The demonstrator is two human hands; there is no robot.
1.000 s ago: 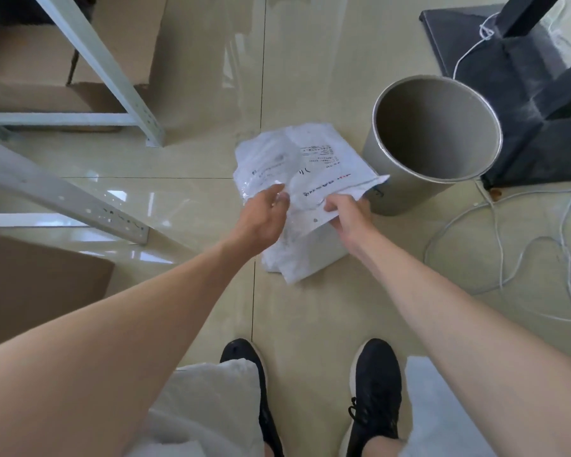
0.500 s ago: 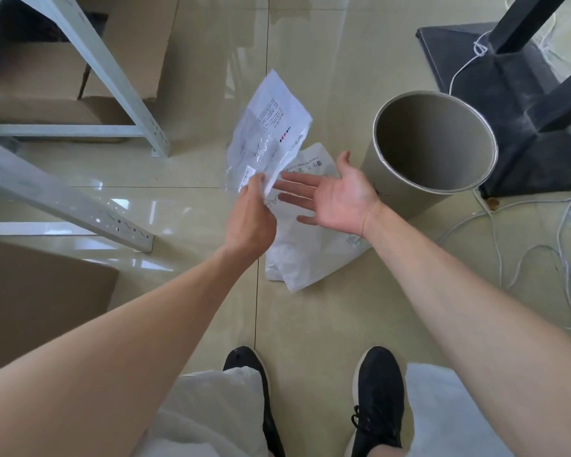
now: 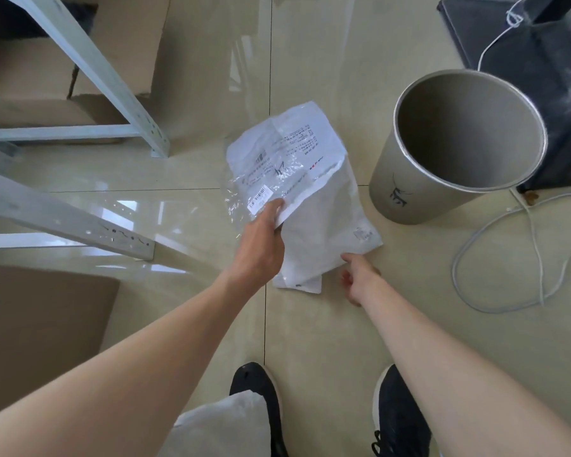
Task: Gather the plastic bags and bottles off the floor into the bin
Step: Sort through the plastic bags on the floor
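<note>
My left hand (image 3: 261,245) pinches the lower edge of a white printed plastic bag (image 3: 287,150) with a clear crinkled film and barcode label, held up above the floor. Under it a second white plastic bag (image 3: 327,232) lies flat on the tiles. My right hand (image 3: 360,275) is low at that bag's near right edge, one finger touching it, nothing gripped. The grey round bin (image 3: 406,196) stands upright to the right, its inside bare. No bottles are in view.
White metal shelf legs (image 3: 119,94) and cardboard boxes (image 3: 30,94) fill the left. A black stand base (image 3: 548,77) sits behind the bin, and a white cable (image 3: 495,291) loops on the floor at the right. My two black shoes (image 3: 399,417) are at the bottom.
My right hand dropped from open palm-up beside the held bag down to the bag on the floor. My left hand lowered the printed bag and tilted it rightwards.
</note>
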